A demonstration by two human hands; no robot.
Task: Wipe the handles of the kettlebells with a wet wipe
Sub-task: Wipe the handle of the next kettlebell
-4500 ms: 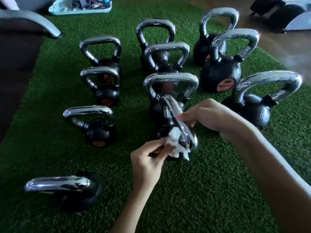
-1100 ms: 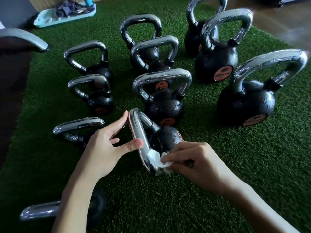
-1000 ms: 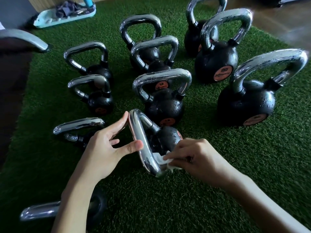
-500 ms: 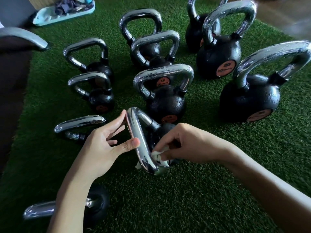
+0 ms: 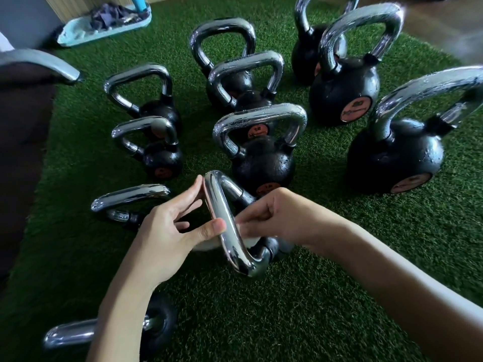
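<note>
Head camera looks down on a green turf mat point(image 5: 300, 317) crowded with black kettlebells that have chrome handles. Nearest the person, one small kettlebell point(image 5: 270, 248) is tipped so that its chrome handle point(image 5: 223, 205) points up and toward the camera, its dark body mostly hidden behind the right grip point(image 5: 282, 218). That grip, a bare hand reaching in from the right, is curled tight, the fingertips pinching a white wet wipe point(image 5: 250, 239) against the inner side of the handle, low down near the bend. The left grip point(image 5: 170, 231) is loose and spread: the thumb pad presses the outer side of the same handle about halfway along, the forefinger lies straight with its tip touching the upper corner, and nothing is enclosed in the palm. A strip of white shows under the left thumb, beside the handle. Just behind the tipped one stands an upright kettlebell point(image 5: 264, 165) beaded with water drops, an orange label on its front. A much larger kettlebell point(image 5: 394, 158) stands to the right, also speckled with drops. To the left, a small kettlebell's handle point(image 5: 130, 195) lies low beside the left wrist, and another kettlebell point(image 5: 159, 325) sits partly under the left forearm. A pale blue tray point(image 5: 104, 35) holding crumpled cloth rests at the far edge of the mat.
</note>
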